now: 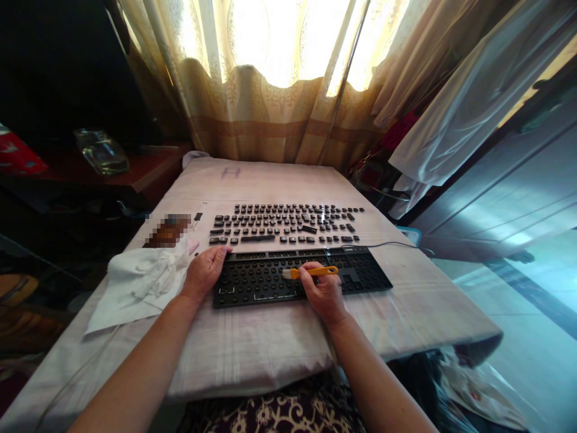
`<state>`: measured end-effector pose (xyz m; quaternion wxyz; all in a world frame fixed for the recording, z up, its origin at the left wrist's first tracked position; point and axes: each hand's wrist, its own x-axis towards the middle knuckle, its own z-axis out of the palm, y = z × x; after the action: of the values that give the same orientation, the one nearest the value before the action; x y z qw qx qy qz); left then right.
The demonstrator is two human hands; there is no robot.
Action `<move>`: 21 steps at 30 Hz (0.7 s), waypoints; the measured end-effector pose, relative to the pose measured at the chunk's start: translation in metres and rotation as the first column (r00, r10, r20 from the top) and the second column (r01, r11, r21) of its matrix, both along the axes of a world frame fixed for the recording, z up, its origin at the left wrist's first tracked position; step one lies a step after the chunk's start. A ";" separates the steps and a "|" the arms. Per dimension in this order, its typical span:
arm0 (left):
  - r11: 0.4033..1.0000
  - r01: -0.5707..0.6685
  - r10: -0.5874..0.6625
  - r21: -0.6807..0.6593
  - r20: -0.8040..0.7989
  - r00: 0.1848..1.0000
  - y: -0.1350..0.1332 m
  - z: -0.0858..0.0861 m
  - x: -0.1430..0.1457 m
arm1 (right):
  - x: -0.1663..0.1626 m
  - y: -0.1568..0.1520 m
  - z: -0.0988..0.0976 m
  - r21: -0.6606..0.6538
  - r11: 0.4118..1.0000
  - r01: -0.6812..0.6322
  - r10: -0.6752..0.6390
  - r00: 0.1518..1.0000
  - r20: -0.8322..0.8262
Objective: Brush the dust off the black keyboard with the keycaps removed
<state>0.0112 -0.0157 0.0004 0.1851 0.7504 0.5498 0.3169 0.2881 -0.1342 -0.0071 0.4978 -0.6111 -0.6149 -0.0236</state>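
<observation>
A black keyboard base (252, 282) with its keycaps off lies flat on the cloth-covered table. Around its left end my left hand (205, 270) is closed, thumb on the upper left corner. My right hand (322, 294) grips a small brush (320, 272) with a yellow handle. The pale bristles point left and are over the middle of the bare keys; whether they touch cannot be made out. Beyond the keyboard, loose black keycaps (270, 219) are laid out in rows, the long space bar (258, 238) in the nearest row.
A crumpled white cloth (144, 276) lies left of the keyboard, near a blurred-out brown item (169, 231) and a small black-ended tool (198, 216). The keyboard cable (396, 243) runs off to the right. A glass jar (101, 153) stands on the side cabinet. Curtains (270, 120) hang behind.
</observation>
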 end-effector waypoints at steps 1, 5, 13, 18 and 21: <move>1.000 0.002 -0.002 0.000 0.003 1.000 0.000 0.000 0.000 | 0.000 0.000 0.000 0.005 1.000 -0.001 0.001 1.000 0.004; 1.000 0.004 -0.004 0.006 0.013 1.000 0.001 -0.002 -0.001 | 0.000 0.000 0.000 0.022 0.999 -0.030 0.030 0.999 0.014; 1.000 -0.004 0.004 0.013 -0.010 1.000 0.001 -0.003 0.000 | -0.007 -0.002 0.002 0.073 0.987 -0.141 0.132 0.985 0.108; 0.995 0.015 -0.014 0.097 -0.016 1.000 0.001 -0.002 0.001 | -0.007 -0.002 0.000 0.067 0.992 -0.107 0.097 0.986 0.133; 0.956 0.058 -0.053 0.287 -0.026 0.998 -0.007 0.008 0.006 | -0.006 -0.002 0.000 0.039 0.994 -0.102 0.095 0.986 0.137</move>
<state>0.0170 -0.0230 0.0083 0.0777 0.7874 0.4782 0.3813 0.2818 -0.1364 -0.0071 0.4696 -0.5655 -0.6758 -0.0541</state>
